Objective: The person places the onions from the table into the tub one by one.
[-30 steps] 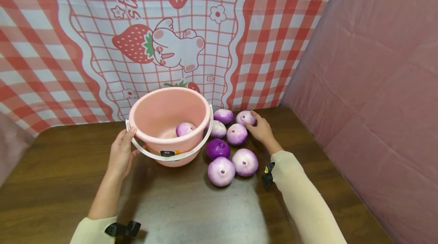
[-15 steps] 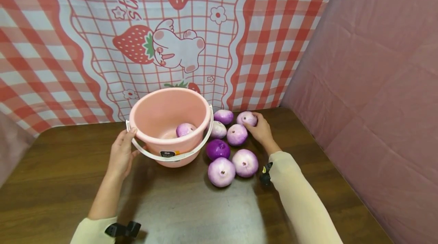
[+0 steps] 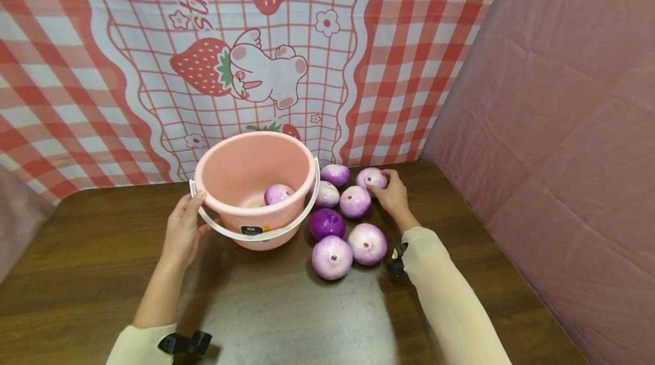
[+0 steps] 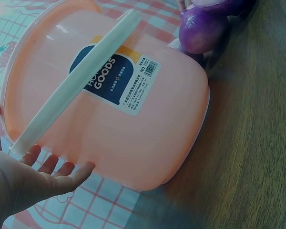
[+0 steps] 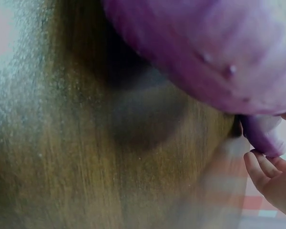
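Note:
A pink bucket (image 3: 278, 220) with a white handle (image 3: 256, 237) stands on the table, tilted so its mouth faces me. My left hand (image 3: 183, 228) grips its left rim, thumb over the edge; in the left wrist view the fingers (image 4: 66, 179) lie under the bucket wall. One purple-white onion (image 3: 278, 193) is inside. At the back right my right hand (image 3: 391, 197) holds another onion (image 3: 369, 176) between thumb and fingers, low at the table. A large blurred onion (image 5: 205, 52) partly covers the right wrist view, where the held onion (image 5: 264, 136) shows behind it.
Several more onions lie between bucket and right hand, among them a deep purple one (image 3: 327, 224) and two nearer ones, a left (image 3: 332, 257) and a right (image 3: 367, 244). A strawberry-print cloth (image 3: 266, 69) hangs behind the brown table (image 3: 286, 319); a pink cloth (image 3: 552, 126) hangs at right.
My right hand and the onion it holds have shifted very slightly right and towards me. The left hand and bucket keep their place.

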The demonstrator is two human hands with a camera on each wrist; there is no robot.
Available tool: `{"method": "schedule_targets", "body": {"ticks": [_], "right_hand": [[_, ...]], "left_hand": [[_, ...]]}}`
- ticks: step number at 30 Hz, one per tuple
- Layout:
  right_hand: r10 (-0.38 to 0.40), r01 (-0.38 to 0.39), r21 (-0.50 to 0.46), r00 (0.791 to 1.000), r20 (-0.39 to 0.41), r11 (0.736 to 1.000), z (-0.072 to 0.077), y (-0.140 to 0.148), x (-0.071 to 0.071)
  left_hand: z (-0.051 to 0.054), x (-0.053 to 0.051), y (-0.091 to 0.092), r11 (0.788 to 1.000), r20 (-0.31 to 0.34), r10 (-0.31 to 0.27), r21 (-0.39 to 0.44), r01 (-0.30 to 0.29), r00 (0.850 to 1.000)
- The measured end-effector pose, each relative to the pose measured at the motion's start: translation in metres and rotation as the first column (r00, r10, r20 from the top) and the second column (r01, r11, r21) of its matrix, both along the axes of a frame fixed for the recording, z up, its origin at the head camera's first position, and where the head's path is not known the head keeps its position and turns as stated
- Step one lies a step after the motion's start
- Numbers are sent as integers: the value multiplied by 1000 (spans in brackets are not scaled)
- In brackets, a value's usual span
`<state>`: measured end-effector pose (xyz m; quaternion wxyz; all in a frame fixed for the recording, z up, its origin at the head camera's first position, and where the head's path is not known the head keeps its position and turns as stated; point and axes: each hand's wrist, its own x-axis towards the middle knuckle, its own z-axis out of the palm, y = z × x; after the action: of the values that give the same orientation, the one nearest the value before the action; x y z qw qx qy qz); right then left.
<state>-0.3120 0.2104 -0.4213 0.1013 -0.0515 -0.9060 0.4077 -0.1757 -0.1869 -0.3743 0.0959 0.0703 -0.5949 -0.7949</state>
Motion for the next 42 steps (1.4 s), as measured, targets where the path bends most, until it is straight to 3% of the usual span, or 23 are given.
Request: {"method": "schedule_targets", "body": {"ticks": [13, 19, 42], "right_hand": [[-26, 26, -78, 1000, 10, 997, 1, 11, 0], [-38, 34, -133, 999, -29, 991, 3, 17, 1], [-81, 62, -247, 995, -66, 967, 36, 21, 7]], "left_hand": [[0, -2, 1, 1000, 6, 13, -13, -13, 1000], [0, -2, 1, 1000, 2, 5, -13, -5, 1000], [0, -1, 1, 1000, 2, 4, -8, -4, 1000]]}}
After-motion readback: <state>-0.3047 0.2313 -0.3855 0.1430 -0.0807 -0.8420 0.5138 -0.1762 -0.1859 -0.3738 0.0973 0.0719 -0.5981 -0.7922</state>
